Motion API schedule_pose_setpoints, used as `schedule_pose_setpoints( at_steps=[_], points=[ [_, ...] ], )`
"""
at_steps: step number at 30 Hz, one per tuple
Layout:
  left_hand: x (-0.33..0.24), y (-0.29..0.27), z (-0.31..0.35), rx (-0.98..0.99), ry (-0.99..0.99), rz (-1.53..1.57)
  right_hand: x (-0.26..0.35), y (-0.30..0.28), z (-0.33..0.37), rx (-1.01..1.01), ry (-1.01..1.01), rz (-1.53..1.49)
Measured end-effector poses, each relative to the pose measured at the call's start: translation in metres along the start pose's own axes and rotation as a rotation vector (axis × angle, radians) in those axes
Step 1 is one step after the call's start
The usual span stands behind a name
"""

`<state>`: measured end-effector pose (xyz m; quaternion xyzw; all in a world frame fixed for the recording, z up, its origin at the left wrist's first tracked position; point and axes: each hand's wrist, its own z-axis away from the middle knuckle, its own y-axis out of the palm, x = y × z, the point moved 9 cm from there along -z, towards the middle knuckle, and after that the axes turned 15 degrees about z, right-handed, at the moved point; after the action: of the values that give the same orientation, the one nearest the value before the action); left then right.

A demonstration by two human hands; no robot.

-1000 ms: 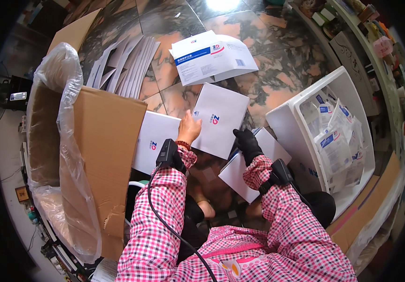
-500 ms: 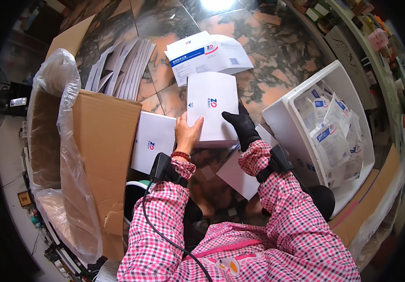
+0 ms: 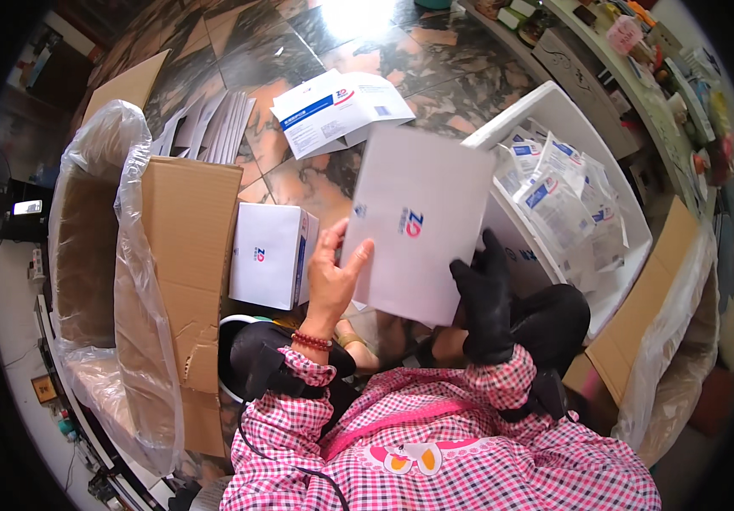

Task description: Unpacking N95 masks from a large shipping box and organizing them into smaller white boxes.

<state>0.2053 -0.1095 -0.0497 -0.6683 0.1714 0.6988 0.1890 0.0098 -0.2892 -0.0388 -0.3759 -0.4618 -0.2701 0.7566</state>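
A closed white cardboard box (image 3: 418, 221) with a small blue and red mark is held up in front of me, slightly tilted and blurred. My bare left hand (image 3: 337, 268) is closed on its left edge, thumb on the top face. On its lower right edge is my right hand (image 3: 484, 294) in a black glove, the thumb over the edge; part of its fingers is hidden. A second white box (image 3: 265, 255) stands on the floor left of my left hand. Beyond the held box lies an opened-out printed carton (image 3: 341, 106).
At the right, a white foam bin (image 3: 631, 264) holds several small sealed packets (image 3: 554, 200). To the left stands a large brown carton (image 3: 184, 281) with a plastic liner (image 3: 133, 255). Flattened white cartons (image 3: 214, 128) stand behind it. Another lined brown carton (image 3: 648, 298) is at the lower right.
The held box has come nearer to me and turned clockwise, looking larger. My right hand has moved down and right along its edge. My view has shifted slightly.
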Motion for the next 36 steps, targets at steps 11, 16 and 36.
schedule_pose_setpoints(
  at_steps=[11,16,36],
  points=[
    [0.246,0.032,0.016,0.407,-0.557,0.053,-0.144,-0.009,0.012,0.051,0.555,-0.784],
    [0.304,0.043,0.043,0.547,-0.583,-0.097,-0.152,-0.001,-0.001,0.177,0.651,-0.779],
    [0.057,-0.011,0.102,0.052,0.018,-0.446,-0.001,0.077,0.061,-0.006,-0.709,1.0]
  ],
)
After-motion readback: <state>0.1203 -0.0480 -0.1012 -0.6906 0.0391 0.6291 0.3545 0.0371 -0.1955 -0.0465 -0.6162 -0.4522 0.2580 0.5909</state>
